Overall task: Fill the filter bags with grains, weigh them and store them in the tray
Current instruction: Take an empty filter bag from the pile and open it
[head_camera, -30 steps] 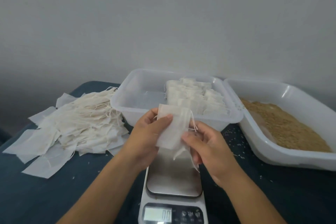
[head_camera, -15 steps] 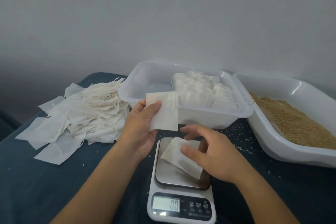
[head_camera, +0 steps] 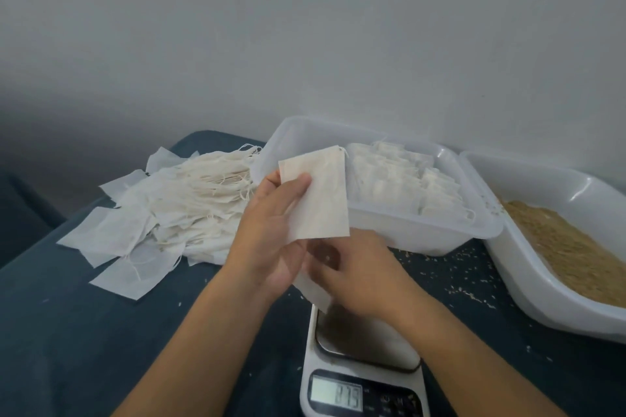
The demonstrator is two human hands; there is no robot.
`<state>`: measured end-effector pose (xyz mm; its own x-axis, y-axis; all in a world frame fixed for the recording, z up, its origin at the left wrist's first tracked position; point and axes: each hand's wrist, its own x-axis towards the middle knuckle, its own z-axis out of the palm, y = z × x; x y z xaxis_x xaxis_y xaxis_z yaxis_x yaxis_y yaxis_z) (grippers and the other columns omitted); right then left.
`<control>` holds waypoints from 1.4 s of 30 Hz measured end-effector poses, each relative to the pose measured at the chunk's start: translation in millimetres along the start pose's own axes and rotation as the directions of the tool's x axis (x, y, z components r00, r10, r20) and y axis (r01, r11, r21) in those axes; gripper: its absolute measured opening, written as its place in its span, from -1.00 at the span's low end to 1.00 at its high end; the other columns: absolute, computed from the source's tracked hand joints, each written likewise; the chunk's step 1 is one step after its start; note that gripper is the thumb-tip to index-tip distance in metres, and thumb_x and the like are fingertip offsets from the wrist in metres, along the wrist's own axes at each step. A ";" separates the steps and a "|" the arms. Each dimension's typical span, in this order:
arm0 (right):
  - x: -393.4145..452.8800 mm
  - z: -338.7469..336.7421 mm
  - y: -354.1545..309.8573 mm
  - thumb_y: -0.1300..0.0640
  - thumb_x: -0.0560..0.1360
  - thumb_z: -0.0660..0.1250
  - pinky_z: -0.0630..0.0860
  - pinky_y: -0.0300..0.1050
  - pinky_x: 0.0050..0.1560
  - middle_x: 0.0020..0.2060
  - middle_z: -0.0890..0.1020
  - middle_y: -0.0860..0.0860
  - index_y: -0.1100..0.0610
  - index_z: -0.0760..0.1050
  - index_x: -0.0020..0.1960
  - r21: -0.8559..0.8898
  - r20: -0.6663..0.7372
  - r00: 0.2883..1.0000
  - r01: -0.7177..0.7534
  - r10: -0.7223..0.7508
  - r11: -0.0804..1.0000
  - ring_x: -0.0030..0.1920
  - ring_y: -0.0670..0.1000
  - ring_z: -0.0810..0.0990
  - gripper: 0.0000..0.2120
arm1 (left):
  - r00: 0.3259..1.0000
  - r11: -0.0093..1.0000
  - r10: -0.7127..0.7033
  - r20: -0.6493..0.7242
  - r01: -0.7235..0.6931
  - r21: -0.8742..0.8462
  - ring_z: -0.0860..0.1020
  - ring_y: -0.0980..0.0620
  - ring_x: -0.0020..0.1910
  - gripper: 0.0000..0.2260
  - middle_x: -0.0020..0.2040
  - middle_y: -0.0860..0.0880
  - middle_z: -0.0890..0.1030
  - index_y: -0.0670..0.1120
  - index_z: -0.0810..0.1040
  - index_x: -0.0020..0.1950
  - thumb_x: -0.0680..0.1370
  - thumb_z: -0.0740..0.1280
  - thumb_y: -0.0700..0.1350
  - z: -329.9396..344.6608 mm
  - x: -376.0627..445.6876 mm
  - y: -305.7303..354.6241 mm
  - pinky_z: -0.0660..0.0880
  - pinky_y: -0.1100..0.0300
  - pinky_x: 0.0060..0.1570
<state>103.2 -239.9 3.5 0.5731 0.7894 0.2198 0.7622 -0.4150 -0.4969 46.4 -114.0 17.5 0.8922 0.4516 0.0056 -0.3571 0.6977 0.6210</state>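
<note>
Dark blue table (head_camera: pixel 84 332) filled the lower frame, grey wall behind. Left of centre lay a loose pile of empty filter bags (head_camera: pixel 162 213), strings tangled, spreading toward the lower left. Upper centre-right sat a clear plastic tray (head_camera: pixel 440 240) with filled bags (head_camera: pixel 403 179) packed in rows in its right part. Far right, a white tub (head_camera: pixel 542 298) held brown grains (head_camera: pixel 569 247); tub and tray edges were just beside each other. Loose grains were scattered on the table between tray, tub and scale. Bottom centre was a kitchen scale (head_camera: pixel 362 393), display lit, digits blurred; the right forearm crossed over its steel platform and hid much of it.

Left hand (head_camera: pixel 271 230) pinched a flat empty filter bag (head_camera: pixel 318 193) at its lower left corner, thumb on the front face. The bag was held up in front of the tray's near-left wall, blocking that part. Long axis ran near vertical, tilted slightly; the drawstring end pointed up, string visible at the upper right corner.

Right hand (head_camera: pixel 366 274) was lower, fingers curled on a second bag (head_camera: pixel 315 291) hanging toward the scale, above its far edge. That bag was blurred and mostly covered by both hands, so its orientation could not be told.
</note>
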 end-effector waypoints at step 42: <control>-66.1 -30.8 56.9 0.17 0.55 0.49 0.58 -0.20 -0.25 0.10 0.67 0.05 0.18 0.73 0.05 -0.141 -0.649 0.711 0.239 -0.272 0.961 -0.35 -0.12 0.56 -0.89 | 0.803 0.434 0.348 0.485 -0.596 0.675 0.54 0.15 -0.26 -0.56 -0.23 0.15 0.53 0.19 0.47 0.13 0.45 0.50 -0.25 -12.0 -13.8 -60.1 0.47 0.36 -0.15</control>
<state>118.0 -329.5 -13.5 0.3954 0.3807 0.8359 0.9116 -0.2737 -0.3066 52.3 -155.5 -29.4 0.7258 0.3357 0.6004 -0.5002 -0.3417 0.7957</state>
